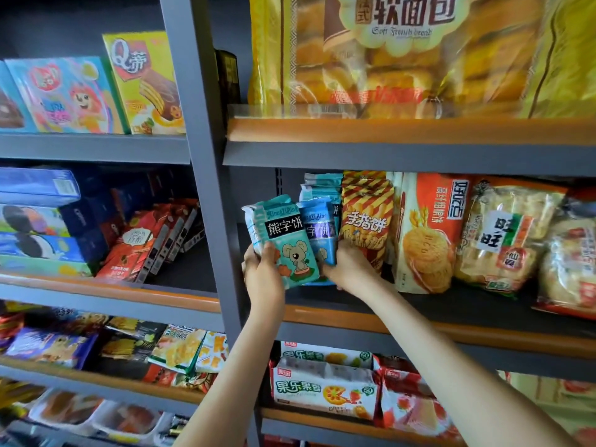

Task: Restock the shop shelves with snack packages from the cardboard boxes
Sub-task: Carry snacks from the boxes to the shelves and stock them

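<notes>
Furthest left, the neighbouring bay carries a yellow wafer box [142,82] on its upper shelf and slanted red boxes [151,243] one level lower. Right of the grey upright [206,156], the left hand [263,272] grips a teal bear-biscuit packet [283,243] by its lower left corner, fingers curled behind it and thumb on its face. The packet is tilted at the left end of the middle shelf [451,306], close to the shelf's front edge. Just beside it, the right hand [350,269] clamps its fingers on the base of a blue packet [317,235], which stands upright with more blue packets behind it. Next along is a red-and-yellow striped packet [366,221], right against the back of the right hand, then an orange biscuit bag [425,233] and a rice-cracker bag [503,233]. Overhead, on the shelf above, sits a large bread bag [403,50].
</notes>
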`<state>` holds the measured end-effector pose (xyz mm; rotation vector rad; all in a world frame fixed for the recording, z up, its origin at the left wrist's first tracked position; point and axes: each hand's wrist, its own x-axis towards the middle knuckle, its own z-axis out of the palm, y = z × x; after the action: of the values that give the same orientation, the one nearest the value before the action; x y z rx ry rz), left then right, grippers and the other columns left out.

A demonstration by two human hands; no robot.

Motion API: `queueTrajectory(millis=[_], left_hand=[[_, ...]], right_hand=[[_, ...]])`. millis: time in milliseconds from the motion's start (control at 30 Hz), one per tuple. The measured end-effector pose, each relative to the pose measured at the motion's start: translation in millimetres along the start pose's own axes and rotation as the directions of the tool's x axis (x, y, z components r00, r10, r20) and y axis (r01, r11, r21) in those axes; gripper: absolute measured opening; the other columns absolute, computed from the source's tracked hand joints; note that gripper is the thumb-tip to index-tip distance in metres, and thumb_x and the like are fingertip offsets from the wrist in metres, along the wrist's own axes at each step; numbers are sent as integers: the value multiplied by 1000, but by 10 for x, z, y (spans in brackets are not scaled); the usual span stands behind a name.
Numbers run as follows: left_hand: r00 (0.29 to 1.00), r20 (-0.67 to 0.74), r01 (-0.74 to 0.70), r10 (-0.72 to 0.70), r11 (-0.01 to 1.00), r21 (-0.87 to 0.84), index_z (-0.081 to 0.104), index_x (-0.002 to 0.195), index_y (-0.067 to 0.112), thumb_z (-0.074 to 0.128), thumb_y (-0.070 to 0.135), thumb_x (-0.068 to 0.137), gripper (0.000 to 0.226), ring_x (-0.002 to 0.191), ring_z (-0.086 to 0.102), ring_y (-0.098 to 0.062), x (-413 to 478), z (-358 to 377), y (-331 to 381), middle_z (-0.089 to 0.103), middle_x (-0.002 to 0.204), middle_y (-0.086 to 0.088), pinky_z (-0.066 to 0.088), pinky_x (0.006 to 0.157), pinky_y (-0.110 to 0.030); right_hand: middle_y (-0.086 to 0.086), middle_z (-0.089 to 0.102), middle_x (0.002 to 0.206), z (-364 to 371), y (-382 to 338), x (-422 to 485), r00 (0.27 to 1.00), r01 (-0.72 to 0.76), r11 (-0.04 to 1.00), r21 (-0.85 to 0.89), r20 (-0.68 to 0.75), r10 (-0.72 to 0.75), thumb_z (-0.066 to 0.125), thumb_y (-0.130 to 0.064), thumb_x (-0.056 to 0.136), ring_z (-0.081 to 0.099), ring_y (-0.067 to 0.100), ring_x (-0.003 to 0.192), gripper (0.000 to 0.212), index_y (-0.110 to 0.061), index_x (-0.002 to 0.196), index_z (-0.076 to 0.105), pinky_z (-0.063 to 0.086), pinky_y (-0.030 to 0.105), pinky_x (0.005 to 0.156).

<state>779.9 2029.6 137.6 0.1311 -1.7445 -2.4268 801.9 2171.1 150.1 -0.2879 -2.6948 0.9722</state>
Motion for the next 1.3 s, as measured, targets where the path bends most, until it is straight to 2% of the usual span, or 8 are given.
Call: queueTrajectory(millis=[167, 367, 467, 533, 667, 833, 1033, 1300], left_hand=[[999, -35, 17, -18, 1000, -25, 53, 121, 9, 45, 24, 100, 27, 98, 66, -27, 33, 26, 26, 65, 113, -11, 55, 66, -33], [999, -34, 23, -24, 999, -30, 53, 118, 12, 44, 25, 101, 23, 96, 67, -27, 47, 42, 12, 66, 110, -11, 54, 66, -32], [999, -13, 42, -43, 999, -32, 55, 113, 12, 43, 23, 101, 20, 90, 68, -25, 72, 34, 29, 68, 106, -10, 55, 68, -33], [998, 5, 55, -55, 998, -17, 56, 109, 12, 43, 22, 101, 18, 88, 68, -25, 90, 30, 30, 69, 104, -11, 55, 69, -36], [998, 15, 60, -61, 998, 28, 57, 100, 17, 44, 25, 101, 15, 91, 68, -28, 85, 25, 15, 68, 106, -11, 57, 77, -45], [999, 2, 46, -46, 998, 38, 54, 104, 15, 42, 25, 102, 16, 88, 67, -23, 55, -3, 39, 67, 103, -7, 55, 66, -35], [1000, 8, -3, 2, 999, 54, 51, 109, 15, 36, 25, 104, 19, 81, 65, -15, -23, -14, 88, 65, 92, 1, 49, 59, -29], [1000, -15, 28, -27, 993, 115, 52, 101, 18, 37, 27, 104, 17, 77, 63, -15, 11, -18, 113, 64, 87, 1, 50, 62, -30]], right_hand=[[7, 52, 106, 21, -22, -42, 994, 24, 953, -301, -90, -53, 71, -32, 84, 63, 25, 80, 72, -8, 129, 21, 52, 38, 60], [10, 46, 121, -19, 58, -97, 965, 78, 869, -488, -183, -190, 73, -45, 78, 53, 26, 104, 78, -12, 128, 22, 52, 37, 75], [9, 44, 130, 14, 99, -86, 976, 119, 973, -196, -156, -150, 78, -38, 75, 51, 24, 113, 93, -12, 139, 16, 52, 39, 82], [7, 51, 126, 61, 105, -58, 978, 120, 993, -9, -170, -119, 77, -27, 78, 58, 22, 109, 79, -11, 134, 23, 54, 37, 81], [8, 57, 118, 104, 65, -32, 984, 41, 999, 18, -172, -38, 67, -14, 86, 60, 24, 104, 40, -8, 116, 42, 54, 34, 76], [9, 50, 118, 140, 32, -51, 981, 105, 994, 42, -167, -96, 69, -10, 82, 55, 25, 108, 43, -10, 115, 40, 53, 36, 81], [-3, 47, 90, 103, -83, -128, 994, 67, 986, 151, -97, -53, 71, -17, 83, 44, 4, 68, 40, -13, 98, 34, 32, 13, 45], [-2, 51, 99, -307, 147, -391, 982, 65, 830, 553, -185, 46, 71, -5, 80, 53, 5, 88, 43, -12, 108, 39, 47, 21, 68]])
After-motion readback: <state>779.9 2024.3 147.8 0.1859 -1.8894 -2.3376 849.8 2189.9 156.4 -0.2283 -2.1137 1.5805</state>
